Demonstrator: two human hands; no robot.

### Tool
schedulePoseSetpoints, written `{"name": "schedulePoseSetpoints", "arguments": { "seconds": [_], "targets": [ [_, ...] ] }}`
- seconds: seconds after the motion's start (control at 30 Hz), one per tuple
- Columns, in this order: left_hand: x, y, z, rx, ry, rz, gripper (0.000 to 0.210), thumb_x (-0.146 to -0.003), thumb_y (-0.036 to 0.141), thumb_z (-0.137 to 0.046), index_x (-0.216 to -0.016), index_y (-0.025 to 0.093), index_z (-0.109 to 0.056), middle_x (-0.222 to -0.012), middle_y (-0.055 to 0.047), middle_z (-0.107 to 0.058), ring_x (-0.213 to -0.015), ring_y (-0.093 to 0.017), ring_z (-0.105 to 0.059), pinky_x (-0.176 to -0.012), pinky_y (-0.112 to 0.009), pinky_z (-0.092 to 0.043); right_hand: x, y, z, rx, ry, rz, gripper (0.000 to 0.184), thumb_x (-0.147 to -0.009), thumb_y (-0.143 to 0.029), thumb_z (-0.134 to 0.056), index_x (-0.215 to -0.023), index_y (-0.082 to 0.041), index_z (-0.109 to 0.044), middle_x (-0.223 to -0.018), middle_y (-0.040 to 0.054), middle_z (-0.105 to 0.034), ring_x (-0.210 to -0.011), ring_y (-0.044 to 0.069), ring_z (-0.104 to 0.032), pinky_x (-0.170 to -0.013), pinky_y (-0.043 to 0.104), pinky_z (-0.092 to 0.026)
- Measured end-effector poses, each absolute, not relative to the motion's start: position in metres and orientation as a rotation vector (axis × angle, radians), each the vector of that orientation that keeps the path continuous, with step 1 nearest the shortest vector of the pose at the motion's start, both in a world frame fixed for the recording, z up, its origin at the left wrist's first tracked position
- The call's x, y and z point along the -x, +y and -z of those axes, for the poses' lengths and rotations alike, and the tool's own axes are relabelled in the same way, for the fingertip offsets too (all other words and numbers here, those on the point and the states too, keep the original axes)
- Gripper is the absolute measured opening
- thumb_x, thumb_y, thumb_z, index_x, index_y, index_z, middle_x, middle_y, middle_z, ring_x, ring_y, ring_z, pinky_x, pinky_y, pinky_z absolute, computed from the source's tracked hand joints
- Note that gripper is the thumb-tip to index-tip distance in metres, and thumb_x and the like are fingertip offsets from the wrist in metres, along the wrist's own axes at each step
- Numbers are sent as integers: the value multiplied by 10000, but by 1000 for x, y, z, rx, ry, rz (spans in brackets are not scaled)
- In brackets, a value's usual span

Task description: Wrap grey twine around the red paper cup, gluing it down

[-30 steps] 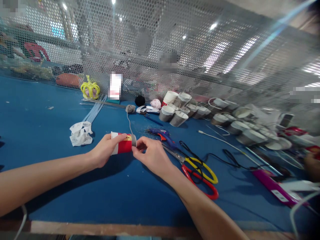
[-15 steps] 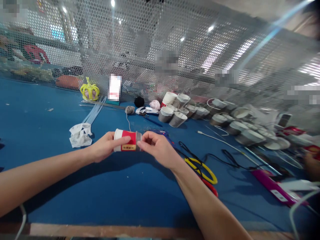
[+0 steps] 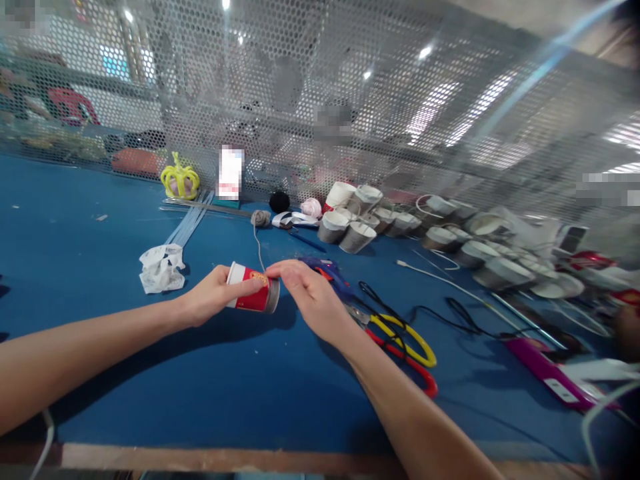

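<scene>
Mesh [image 3: 280,80] spans the top of my remote view, with the blue table [image 3: 210,393] below. Taking the held cup as the clock's centre, I have a huddle of grey-wrapped cups [image 3: 357,236] at two o'clock and scissors [image 3: 358,315] at four.

Nearer in, the left hand [image 3: 211,298] comes from nine o'clock, wrapped around the cup with its thumb pressed along the upper side. The right hand [image 3: 316,305] sits at three, its fingers stretched out so the tips meet the cup's upper edge; I cannot tell whether they pinch anything. Just past it, partly hidden, lies a blue glue gun [image 3: 344,288].

The red-and-white cup [image 3: 244,301] itself is held on its side above the table. Half a second ago it was level, its label low; now it has rolled and tipped, so the label faces up and the grey end [image 3: 273,297] dips toward four o'clock. The right fingertips have moved from that rim to where the grey yarn strand [image 3: 259,248] arrives from its ball [image 3: 261,218] at twelve. I judge that this puts a fresh stretch of wall under the strand.
</scene>
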State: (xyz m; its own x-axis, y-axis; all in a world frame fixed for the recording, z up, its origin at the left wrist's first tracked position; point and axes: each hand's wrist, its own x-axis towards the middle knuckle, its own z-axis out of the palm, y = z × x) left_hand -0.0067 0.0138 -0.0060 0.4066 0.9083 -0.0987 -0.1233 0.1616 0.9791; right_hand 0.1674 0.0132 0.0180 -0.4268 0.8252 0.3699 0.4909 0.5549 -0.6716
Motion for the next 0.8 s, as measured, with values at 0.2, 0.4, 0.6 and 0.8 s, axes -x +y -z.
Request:
{"name": "schedulePoseSetpoints", "arguments": {
  "seconds": [0.2,0.4,0.6,0.8],
  "targets": [
    [4,11,9,-1210,899,-870,231,-659,351,-620,-654,120,-605,-540,20,-555,-496,-82,-466,-512,-198,-335,-158,1,-17,899,-2179,-748,379,-895,-335,-248,-1062,-202,-560,-1142,60,-518,-1078,155,-440,-945,342,-320],
    [1,10,9,-1250,992,-863,233,-630,347,-628,-611,120,-582,-489,33,-507,-454,-77,-425,-465,-195,-304,-158,1,-17,944,-2115,-925,440,-902,-359,-191,-1037,-219,-585,-1180,37,-500,-1100,162,-433,-961,356,-304],
    [1,10,6,-1214,1007,-862,228,-610,322,-625,-529,125,-544,-440,46,-475,-407,-59,-377,-423,-185,-266,-168,16,-18,1114,-1873,-898,452,-859,-456,-272,-825,-163,-615,-887,66,-621,-817,148,-569,-688,281,-465],
    [1,11,7,-1175,1032,-875,233,-627,340,-616,-547,128,-562,-465,23,-518,-425,-74,-429,-436,-188,-301,-204,43,-36,1368,-1642,-590,380,-799,-498,-386,-665,-162,-505,-506,-14,-509,-396,72,-452,-392,192,-380]
  ]
}}
